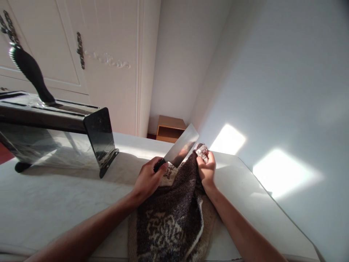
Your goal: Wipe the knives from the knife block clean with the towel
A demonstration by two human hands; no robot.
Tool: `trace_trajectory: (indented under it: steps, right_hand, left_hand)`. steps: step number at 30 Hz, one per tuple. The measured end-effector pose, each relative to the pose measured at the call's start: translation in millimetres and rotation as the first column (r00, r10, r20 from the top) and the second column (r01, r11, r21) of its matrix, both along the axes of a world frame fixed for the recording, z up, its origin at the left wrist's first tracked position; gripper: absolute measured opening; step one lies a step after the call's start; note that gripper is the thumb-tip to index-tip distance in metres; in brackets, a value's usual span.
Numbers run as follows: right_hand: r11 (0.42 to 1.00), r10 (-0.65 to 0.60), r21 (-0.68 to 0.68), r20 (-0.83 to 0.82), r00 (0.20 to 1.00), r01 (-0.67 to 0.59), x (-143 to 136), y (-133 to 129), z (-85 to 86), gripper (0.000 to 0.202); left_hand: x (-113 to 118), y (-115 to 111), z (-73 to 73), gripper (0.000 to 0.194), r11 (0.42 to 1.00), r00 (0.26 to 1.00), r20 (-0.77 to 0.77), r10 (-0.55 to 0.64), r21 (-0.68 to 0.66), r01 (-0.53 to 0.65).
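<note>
My left hand (pixel 151 177) is closed round the black handle of a knife with a broad blade (pixel 182 145). The blade points up and away to the right, toward the wall. In my right hand (pixel 206 168) a bunched corner of a dark brown and beige patterned towel (pixel 174 211) is gripped, just right of the blade. The rest of the towel hangs down between my forearms over the white tabletop (pixel 114 203). Part of the towel lies behind my left fingers.
To the left stands a clear-sided knife block (pixel 60 145) with a black-handled knife (pixel 29 71) upright in it. Behind are a white cabinet (pixel 114 91) and a small wooden shelf unit (pixel 171 123). A pale wall (pixel 286 91) borders the table's right edge.
</note>
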State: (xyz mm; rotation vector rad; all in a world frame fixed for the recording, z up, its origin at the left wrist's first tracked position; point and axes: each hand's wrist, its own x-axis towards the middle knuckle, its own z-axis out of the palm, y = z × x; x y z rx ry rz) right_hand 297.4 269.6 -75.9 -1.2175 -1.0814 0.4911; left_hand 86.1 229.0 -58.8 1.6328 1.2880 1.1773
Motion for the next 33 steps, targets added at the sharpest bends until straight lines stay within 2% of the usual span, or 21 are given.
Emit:
trace_trajectory:
  steps: [3,5,7,12,17,22,25,27,30,33]
  right_hand:
    - [0.99,-0.021,0.138,0.145,0.989,0.001,-4.5,-6.8,-2.2,0.032]
    - [0.979,-0.038,0.203,0.312,0.949,-0.028,-7.4,-10.7,-2.9,0.029]
    - [0.967,-0.009,0.23,0.454,0.891,-0.107,-11.2,-15.3,-1.4,0.025]
    - [0.924,0.087,0.255,0.583,0.808,-0.283,-22.6,-28.6,5.9,0.039]
    - [0.854,0.19,0.224,0.705,0.683,-0.469,-26.2,-35.7,8.0,0.046]
    - [0.836,0.178,0.17,0.816,0.55,-0.522,-26.0,-40.6,10.7,0.056]
    - [0.854,0.119,0.164,0.862,0.493,-0.493,-27.7,-42.8,11.8,0.056]
    - [0.872,0.07,0.19,0.863,0.5,-0.451,-28.1,-42.0,11.8,0.053]
    - [0.91,-0.032,0.263,0.816,0.577,-0.322,-24.3,-36.3,11.3,0.044]
    - [0.951,-0.151,0.294,0.709,0.689,-0.094,-14.4,-27.0,9.4,0.035]
  left_hand:
    - [0.0,-0.4,-1.2,0.03,1.0,0.999,-0.031,-0.03,0.007,0.03]
    - [0.3,-1.6,-1.2,0.029,0.999,0.996,-0.076,-0.039,0.029,0.041]
    - [0.9,-3.3,-0.8,0.027,0.997,0.989,-0.139,-0.043,0.062,0.052]
    - [5.4,-6.2,-2.1,0.024,0.993,0.961,-0.276,-0.01,0.112,0.042]
    - [9.8,-6.6,-8.0,0.034,0.988,0.931,-0.36,0.068,0.154,-0.013]
    - [8.7,-8.9,-7.9,0.043,0.976,0.885,-0.451,0.116,0.218,-0.017]
    - [8.0,-11.2,-4.7,0.042,0.977,0.826,-0.547,0.136,0.21,-0.021]
    - [7.8,-11.7,-3.2,0.043,0.978,0.799,-0.584,0.14,0.207,-0.021]
    - [6.3,-10.1,-3.0,0.043,0.974,0.796,-0.585,0.153,0.224,-0.022]
    - [2.8,-7.3,-4.3,0.041,0.967,0.786,-0.595,0.169,0.254,-0.017]
